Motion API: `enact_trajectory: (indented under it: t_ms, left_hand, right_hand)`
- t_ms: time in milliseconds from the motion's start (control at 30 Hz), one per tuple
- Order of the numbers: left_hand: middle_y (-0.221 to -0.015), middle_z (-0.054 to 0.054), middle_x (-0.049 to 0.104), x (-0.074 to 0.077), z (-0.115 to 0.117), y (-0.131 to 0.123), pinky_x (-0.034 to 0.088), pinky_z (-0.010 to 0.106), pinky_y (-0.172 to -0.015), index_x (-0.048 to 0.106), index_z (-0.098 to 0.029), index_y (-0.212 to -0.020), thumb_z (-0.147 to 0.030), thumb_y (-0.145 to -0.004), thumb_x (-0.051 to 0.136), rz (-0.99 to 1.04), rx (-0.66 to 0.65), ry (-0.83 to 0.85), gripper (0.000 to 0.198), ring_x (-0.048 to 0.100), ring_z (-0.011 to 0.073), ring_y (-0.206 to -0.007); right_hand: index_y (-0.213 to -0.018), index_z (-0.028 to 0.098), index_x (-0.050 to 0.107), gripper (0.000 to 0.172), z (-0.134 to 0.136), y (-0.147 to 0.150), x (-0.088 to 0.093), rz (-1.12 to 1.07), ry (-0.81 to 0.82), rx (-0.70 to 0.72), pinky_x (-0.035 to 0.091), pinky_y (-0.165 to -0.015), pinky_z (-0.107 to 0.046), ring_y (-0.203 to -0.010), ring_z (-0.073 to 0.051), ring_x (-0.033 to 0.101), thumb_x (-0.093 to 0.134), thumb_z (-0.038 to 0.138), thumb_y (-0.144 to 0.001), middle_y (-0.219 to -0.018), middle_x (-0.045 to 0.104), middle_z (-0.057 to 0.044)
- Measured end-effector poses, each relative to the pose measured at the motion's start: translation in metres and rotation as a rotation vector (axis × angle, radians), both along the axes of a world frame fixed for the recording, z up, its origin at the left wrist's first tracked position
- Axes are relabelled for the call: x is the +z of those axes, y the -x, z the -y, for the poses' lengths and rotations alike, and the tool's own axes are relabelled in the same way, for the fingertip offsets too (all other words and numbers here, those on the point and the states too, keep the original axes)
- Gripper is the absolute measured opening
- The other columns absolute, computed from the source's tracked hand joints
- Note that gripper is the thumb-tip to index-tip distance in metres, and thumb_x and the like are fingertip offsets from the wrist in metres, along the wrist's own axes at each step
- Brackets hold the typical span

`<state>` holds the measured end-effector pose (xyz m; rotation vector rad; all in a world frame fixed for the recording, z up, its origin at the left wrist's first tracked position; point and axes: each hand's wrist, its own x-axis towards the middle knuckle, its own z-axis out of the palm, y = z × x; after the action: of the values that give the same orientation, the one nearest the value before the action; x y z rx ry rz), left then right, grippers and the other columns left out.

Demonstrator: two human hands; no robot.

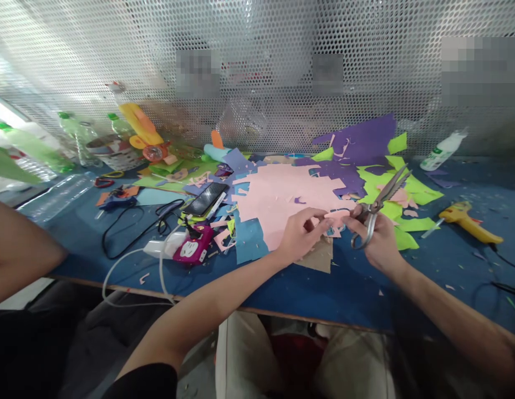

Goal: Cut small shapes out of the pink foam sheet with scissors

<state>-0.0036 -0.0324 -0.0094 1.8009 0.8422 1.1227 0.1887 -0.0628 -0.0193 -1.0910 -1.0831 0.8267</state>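
Observation:
My left hand (301,233) is closed on a small pink paper piece (337,215), pinched between thumb and fingers. My right hand (380,238) has its fingers around a pair of scissors (377,204), whose blades stand apart and point up and away to the right. The right thumb and fingertip also touch the right end of the pink piece. Under and behind both hands lies a large pink paper sheet (278,199) with jagged cut edges. Blue paper (251,244) and brown card (317,257) show beneath it.
Green scraps (407,191) and purple paper (365,141) lie at the back right. A yellow glue gun (471,221) and a white glue bottle (443,149) are farther right. To the left are a phone (206,199), a magenta device (194,245) with a tube, and another person's arm (22,249).

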Motion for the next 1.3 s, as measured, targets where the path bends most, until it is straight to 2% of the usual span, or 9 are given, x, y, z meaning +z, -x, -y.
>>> enact_trajectory:
  t_ms: [233, 500, 600, 700, 767, 867, 1000, 1167, 1300]
  left_hand:
    - [-0.099, 0.008, 0.073, 0.0, -0.004, 0.001, 0.046, 0.025, -0.06, 0.077, -0.02, -0.097, -0.05, -0.091, 0.068, 0.04, 0.06, -0.055, 0.033, 0.056, 0.0112, -0.065]
    - [-0.09, 0.008, 0.073, 0.009, -0.007, 0.006, 0.046, 0.027, -0.063, 0.074, -0.019, -0.085, -0.053, -0.087, 0.071, 0.042, 0.029, -0.074, 0.035, 0.059, 0.014, -0.072]
    - [-0.086, 0.008, 0.071, 0.009, -0.009, 0.009, 0.048, 0.028, -0.064, 0.072, -0.018, -0.094, -0.063, -0.092, 0.06, 0.128, -0.122, 0.118, 0.047, 0.059, 0.0142, -0.07]
    - [-0.089, 0.011, 0.071, 0.008, -0.01, 0.008, 0.05, 0.03, -0.062, 0.069, -0.018, -0.104, -0.075, -0.093, 0.045, 0.23, -0.415, 0.509, 0.063, 0.063, 0.0159, -0.068]
    - [-0.094, 0.013, 0.073, 0.008, -0.008, 0.005, 0.05, 0.03, -0.059, 0.069, -0.018, -0.104, -0.075, -0.09, 0.051, 0.232, -0.559, 0.711, 0.061, 0.064, 0.0168, -0.068]
    - [-0.092, 0.011, 0.071, 0.007, -0.005, 0.001, 0.043, 0.026, -0.054, 0.069, -0.018, -0.101, -0.057, -0.085, 0.072, 0.239, -0.572, 0.806, 0.042, 0.059, 0.013, -0.063]
    - [-0.068, 0.002, 0.058, 0.004, -0.005, 0.0, 0.033, 0.025, -0.047, 0.069, -0.019, -0.102, -0.053, -0.086, 0.074, 0.262, -0.406, 0.69, 0.039, 0.044, 0.0091, -0.052]
    - [-0.094, 0.007, 0.072, 0.001, -0.015, 0.004, 0.045, 0.026, -0.059, 0.073, -0.02, -0.105, -0.052, -0.089, 0.07, 0.112, -0.106, 0.202, 0.036, 0.057, 0.0113, -0.068]
    - [-0.093, 0.006, 0.077, 0.0, -0.016, 0.005, 0.045, 0.026, -0.056, 0.076, -0.022, -0.106, -0.053, -0.091, 0.068, 0.02, -0.025, 0.087, 0.035, 0.059, 0.0122, -0.064]
  right_hand:
    - [-0.083, 0.025, 0.063, 0.025, 0.002, -0.001, 0.0, 0.015, -0.01, 0.033, 0.044, -0.066, -0.029, -0.068, -0.014, 0.055, 0.083, 0.036, -0.072, -0.079, 0.059, 0.003]
    - [-0.083, 0.026, 0.061, 0.025, 0.002, -0.001, 0.003, -0.028, -0.018, 0.014, 0.05, -0.078, -0.033, -0.085, -0.019, 0.064, 0.082, 0.033, -0.072, -0.087, 0.064, 0.0]
    - [-0.083, 0.026, 0.06, 0.026, 0.002, -0.002, 0.003, -0.071, -0.006, 0.049, 0.049, -0.074, -0.03, -0.081, -0.017, 0.062, 0.083, 0.03, -0.071, -0.085, 0.062, 0.001]
    - [-0.081, 0.027, 0.055, 0.029, 0.003, -0.002, 0.005, -0.115, -0.034, 0.117, 0.048, -0.071, -0.029, -0.079, -0.017, 0.06, 0.082, 0.031, -0.073, -0.085, 0.06, 0.001]
    - [-0.08, 0.028, 0.053, 0.03, 0.004, -0.001, 0.007, -0.101, -0.064, 0.131, 0.048, -0.071, -0.03, -0.079, -0.018, 0.061, 0.082, 0.033, -0.074, -0.085, 0.061, 0.001]
    - [-0.08, 0.028, 0.054, 0.03, 0.005, 0.0, 0.008, -0.062, -0.09, 0.143, 0.048, -0.073, -0.032, -0.078, -0.018, 0.062, 0.083, 0.032, -0.075, -0.084, 0.063, 0.001]
    - [-0.079, 0.027, 0.054, 0.028, 0.005, 0.001, 0.008, -0.097, -0.086, 0.145, 0.048, -0.074, -0.032, -0.077, -0.017, 0.062, 0.082, 0.032, -0.076, -0.091, 0.07, -0.002]
    - [-0.078, 0.027, 0.057, 0.022, 0.0, -0.005, 0.005, -0.117, -0.004, 0.117, 0.049, -0.067, -0.032, -0.07, -0.015, 0.06, 0.077, 0.036, -0.079, -0.104, 0.074, -0.004]
    - [-0.08, 0.029, 0.058, 0.024, -0.006, -0.009, -0.002, -0.052, 0.027, 0.07, 0.051, -0.069, -0.032, -0.073, -0.018, 0.065, 0.081, 0.035, -0.075, -0.098, 0.076, -0.002]
